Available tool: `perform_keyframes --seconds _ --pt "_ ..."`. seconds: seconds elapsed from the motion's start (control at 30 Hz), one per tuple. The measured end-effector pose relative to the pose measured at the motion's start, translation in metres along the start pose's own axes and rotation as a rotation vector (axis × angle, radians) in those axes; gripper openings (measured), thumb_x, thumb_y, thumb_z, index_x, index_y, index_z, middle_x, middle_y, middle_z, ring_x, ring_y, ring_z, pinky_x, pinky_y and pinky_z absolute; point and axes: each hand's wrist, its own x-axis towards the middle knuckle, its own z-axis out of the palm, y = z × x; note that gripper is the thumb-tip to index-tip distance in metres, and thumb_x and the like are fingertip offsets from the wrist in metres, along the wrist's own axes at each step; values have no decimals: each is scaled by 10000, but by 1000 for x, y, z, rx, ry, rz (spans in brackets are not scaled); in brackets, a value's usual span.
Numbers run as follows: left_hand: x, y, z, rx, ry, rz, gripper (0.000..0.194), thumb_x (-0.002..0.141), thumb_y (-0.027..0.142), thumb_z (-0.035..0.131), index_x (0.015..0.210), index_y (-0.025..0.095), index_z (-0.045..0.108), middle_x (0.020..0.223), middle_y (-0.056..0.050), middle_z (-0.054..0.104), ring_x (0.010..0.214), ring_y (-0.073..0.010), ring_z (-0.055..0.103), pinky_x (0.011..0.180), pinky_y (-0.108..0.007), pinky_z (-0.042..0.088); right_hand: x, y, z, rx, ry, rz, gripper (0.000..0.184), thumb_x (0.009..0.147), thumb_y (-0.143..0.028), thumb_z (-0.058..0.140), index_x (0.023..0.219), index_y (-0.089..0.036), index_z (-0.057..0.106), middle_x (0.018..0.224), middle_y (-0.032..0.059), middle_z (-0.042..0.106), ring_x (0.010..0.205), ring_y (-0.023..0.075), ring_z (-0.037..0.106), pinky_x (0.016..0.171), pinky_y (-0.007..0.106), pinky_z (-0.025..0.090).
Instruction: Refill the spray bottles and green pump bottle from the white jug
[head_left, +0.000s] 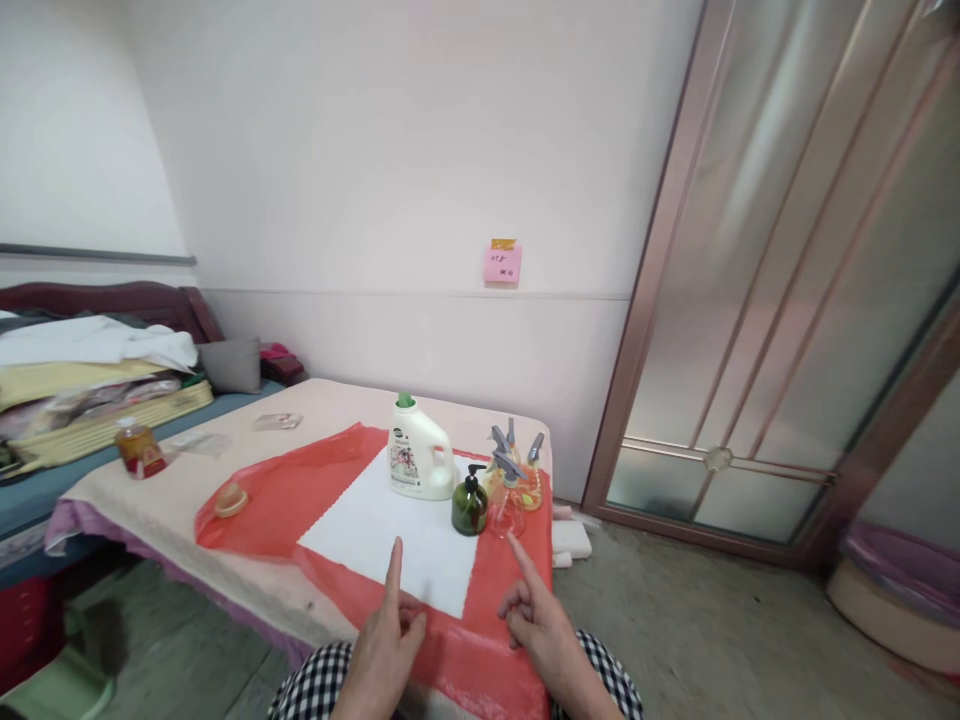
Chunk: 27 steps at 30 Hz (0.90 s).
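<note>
My left hand (385, 640) hovers over the near edge of the white sheet (375, 545), index finger stretched out and the other fingers curled, holding nothing. My right hand (541, 625) makes the same shape above the red plastic sheet (495, 660). Its fingertip appears just in front of a clear spray bottle (505, 515) with a grey trigger head. Beside that stands a dark green pump bottle (469, 505). A cream detergent jug (418, 455) with a green cap is upright on the white sheet. More trigger bottles (531, 480) cluster behind, partly hidden.
A beige roll of tape (231, 500) lies on the red plastic at left. An amber bottle (139, 448) stands at the table's far left. A pink note (502, 264) is taped to the wall. A lined bin (896, 600) sits at right by the glass door (750, 400).
</note>
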Motion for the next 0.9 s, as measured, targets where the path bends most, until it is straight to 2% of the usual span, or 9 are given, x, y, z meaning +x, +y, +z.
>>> perform_keyframes --seconds 0.1,0.17,0.23,0.3,0.5,0.63,0.77,0.83,0.9 --pt "4 -20 -4 120 -35 16 732 887 296 369 1543 196 59 1158 -91 659 934 -190 651 879 -320 451 2 19 -9 -116 6 23 720 672 -283 485 1384 -185 440 673 -45 523 507 114 460 497 252 431" --pt "7 -33 -7 222 -74 39 652 889 286 353 1519 179 220 1256 -119 626 1015 -204 636 908 -323 445 2 32 -17 -181 32 41 522 684 -342 494 1162 -162 603 602 -50 493 479 123 464 490 261 411" --pt "8 -43 -9 330 -105 40 578 880 271 357 1442 143 392 1312 -143 597 1111 -223 605 952 -327 425 2 41 -25 -235 57 55 305 703 -378 489 881 -185 643 549 -47 473 456 130 459 485 267 386" --pt "9 -47 -10 427 -127 37 523 869 247 367 1368 148 489 1323 -140 592 1181 -229 572 981 -326 409 0 49 -29 -293 88 51 208 719 -402 485 678 -217 570 528 -40 462 476 140 461 505 272 371" --pt "17 -49 -21 641 -182 -41 453 860 202 371 1272 189 558 1279 -128 615 1178 -230 581 951 -335 421 -5 65 -31 -397 151 32 312 720 -481 514 542 -243 419 518 -23 471 542 166 466 571 292 363" --pt "30 -64 -42 728 -143 -173 434 887 222 342 1267 172 546 1217 -153 644 1153 -247 597 941 -372 421 -5 71 -30 -406 145 43 349 731 -529 511 553 -245 416 524 -19 486 551 170 470 572 287 371" --pt "39 -78 -66 767 -202 -240 361 899 276 329 1051 201 648 1061 -129 706 1043 -273 645 895 -397 436 -2 73 -32 -400 139 65 344 714 -528 505 549 -243 406 522 -24 454 550 161 446 570 285 356" --pt "42 -76 -73 746 -206 -248 341 894 305 348 978 221 668 1032 -115 716 1033 -276 649 894 -396 435 0 73 -32 -387 137 79 329 701 -511 500 543 -242 395 522 -29 426 547 155 430 565 283 348" --pt "48 -65 -73 699 -149 -239 344 884 329 378 1041 225 666 1085 -123 706 1065 -284 637 904 -395 430 3 71 -31 -369 128 89 310 699 -490 496 544 -240 395 527 -32 416 549 149 426 561 278 348"
